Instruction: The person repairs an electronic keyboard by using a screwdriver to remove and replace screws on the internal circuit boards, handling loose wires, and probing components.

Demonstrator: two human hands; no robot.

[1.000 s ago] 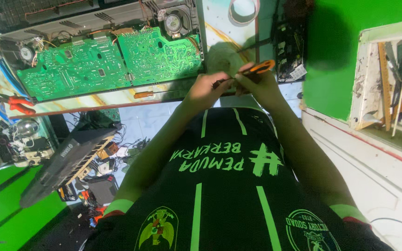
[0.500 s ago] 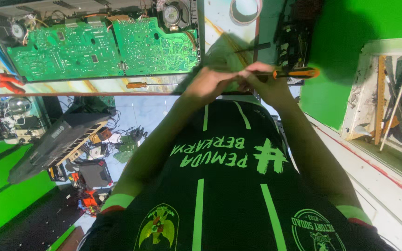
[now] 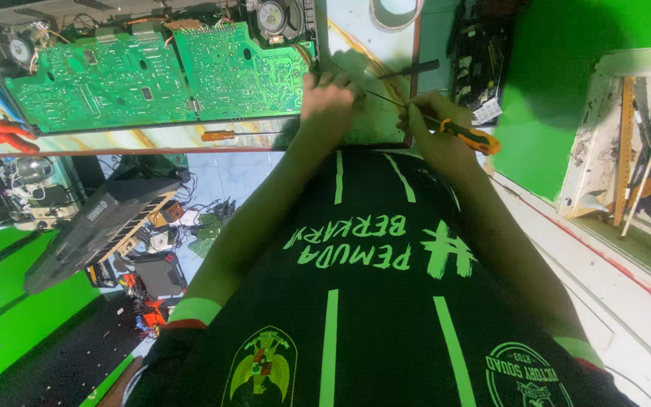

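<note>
Two bare hands at work near 12 o'clock, above a black shirt with green stripes (image 3: 371, 301). Right hand (image 3: 435, 136) wrapped tight around one long thin screwdriver with an orange and black handle (image 3: 470, 136), handle sticking out toward 3 o'clock, metal tip pointing to 10 o'clock at the left hand (image 3: 329, 105). Left hand curled shut on the pale tabletop (image 3: 371, 45); hard to tell what sits inside it, fingers cover it. Two flat green circuit boards (image 3: 152, 75) side by side at 10 o'clock. One small orange-handled screwdriver (image 3: 224, 136) lying just below them. One round speaker (image 3: 273, 15) at 12 o'clock, cut off by the top edge. Messy pile of parts (image 3: 152, 264) at 8 o'clock, too jumbled to count.
</note>
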